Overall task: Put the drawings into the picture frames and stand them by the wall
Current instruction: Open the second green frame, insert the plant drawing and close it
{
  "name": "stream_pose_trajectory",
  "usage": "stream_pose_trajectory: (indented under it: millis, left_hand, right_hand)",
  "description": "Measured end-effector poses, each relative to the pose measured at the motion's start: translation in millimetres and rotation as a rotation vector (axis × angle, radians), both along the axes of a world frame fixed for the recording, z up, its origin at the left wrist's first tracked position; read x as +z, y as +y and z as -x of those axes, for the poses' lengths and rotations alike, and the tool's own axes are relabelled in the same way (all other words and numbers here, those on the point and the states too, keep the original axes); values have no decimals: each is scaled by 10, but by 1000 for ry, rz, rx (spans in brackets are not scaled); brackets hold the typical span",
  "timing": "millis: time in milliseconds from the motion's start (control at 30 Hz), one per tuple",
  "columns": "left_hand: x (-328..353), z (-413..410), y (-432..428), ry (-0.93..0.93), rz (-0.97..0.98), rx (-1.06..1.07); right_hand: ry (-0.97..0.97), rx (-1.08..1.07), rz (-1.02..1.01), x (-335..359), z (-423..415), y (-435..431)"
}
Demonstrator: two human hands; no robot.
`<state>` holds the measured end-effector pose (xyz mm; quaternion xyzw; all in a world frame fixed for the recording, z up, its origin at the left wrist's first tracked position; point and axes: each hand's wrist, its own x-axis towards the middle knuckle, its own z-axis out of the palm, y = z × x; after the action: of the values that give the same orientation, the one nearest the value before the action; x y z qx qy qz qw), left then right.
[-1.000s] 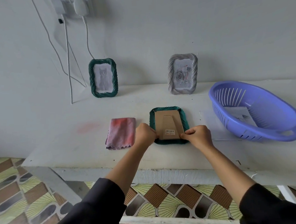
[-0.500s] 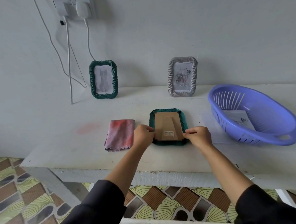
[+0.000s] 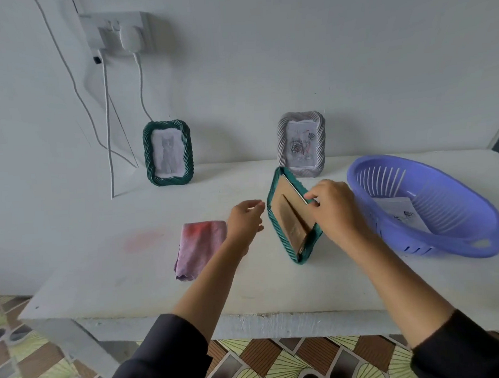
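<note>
The person wears a dark, near-black long-sleeved top of soft matte fabric; the left sleeve [image 3: 164, 358] ends partway along the forearm in a plain, loose cuff with shallow folds behind it; the right sleeve [image 3: 467, 348] is of the same cloth, its cuff edge likewise plain and slightly rumpled; beyond both cuffs the forearms are bare, as are the left hand [image 3: 245, 220] and the right hand [image 3: 335, 213].

Dark green rope-twist frame [image 3: 287, 215], brown cardboard back. Second green rope-twist frame [image 3: 167, 153] at table's back edge, grey cat sketch. Silver-grey ribbed frame [image 3: 301, 143], grey-red rose sketch. Periwinkle slotted plastic basket [image 3: 436, 244]. Mottled pink-red cloth [image 3: 200, 246]. White table [image 3: 102, 268].
</note>
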<state>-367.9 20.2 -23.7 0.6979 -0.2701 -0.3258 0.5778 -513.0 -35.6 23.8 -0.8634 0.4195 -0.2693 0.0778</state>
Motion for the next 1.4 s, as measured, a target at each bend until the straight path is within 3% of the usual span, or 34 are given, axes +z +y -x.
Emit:
stream_pose_trajectory:
  millis: [100,233,333,500,633,833,1000,1400]
  left_hand:
    - [178,55,35,229,131,-33]
    - [248,-14,109,262,152,-45]
    - [155,-100,136,145,112,-40]
    - [-193,-185,112,-104,-83,-56]
    - [-380,-179,-13,-412,-247,-138]
    - [-517,-120,-96,-605,-387,-232]
    - [-594,-119,-60,-685,-445,-247]
    - [-598,-137,-25,-641,-390,-224]
  right_hand:
    - [-9,180,0,73,-130,170]
    - [-177,384,-229,27,-231,320]
    - [-229,393,-422,-138,-252,274]
    - [-257,99,-457,-593,-193,-25]
    - [-171,32,-481,-878,-166,-171]
    - [75,44,-437,-1084,-193,-205]
    - [171,34,-386,-1148,-219,-218]
    - [200,54,-362,-1165,-209,-242]
